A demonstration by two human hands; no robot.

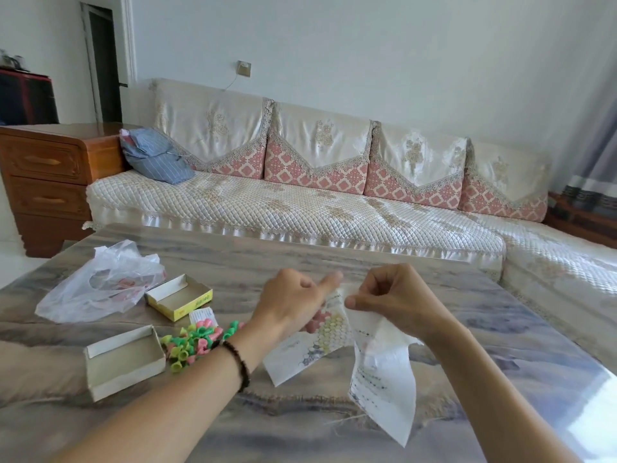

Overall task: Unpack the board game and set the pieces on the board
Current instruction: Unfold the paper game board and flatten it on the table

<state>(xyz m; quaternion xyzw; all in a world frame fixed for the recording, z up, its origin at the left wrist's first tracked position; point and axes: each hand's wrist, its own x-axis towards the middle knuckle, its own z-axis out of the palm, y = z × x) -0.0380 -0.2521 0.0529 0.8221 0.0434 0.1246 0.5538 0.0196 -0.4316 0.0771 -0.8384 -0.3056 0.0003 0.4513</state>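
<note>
My left hand (293,302) and my right hand (394,295) both pinch the top of a thin paper game board (334,332), half unfolded and hanging above the table; a hexagon grid is printed on it. One flap (384,389) droops down to the right. A heap of small green, pink and yellow pieces (197,339) lies on the table left of my left wrist. Beside the heap are the open grey box half (123,359) and the yellow box half (180,295).
A crumpled clear plastic bag (100,282) lies at the table's far left. The marble-patterned table (300,429) runs to a long sofa (300,208) behind it. A wooden drawer chest (50,168) stands at the left.
</note>
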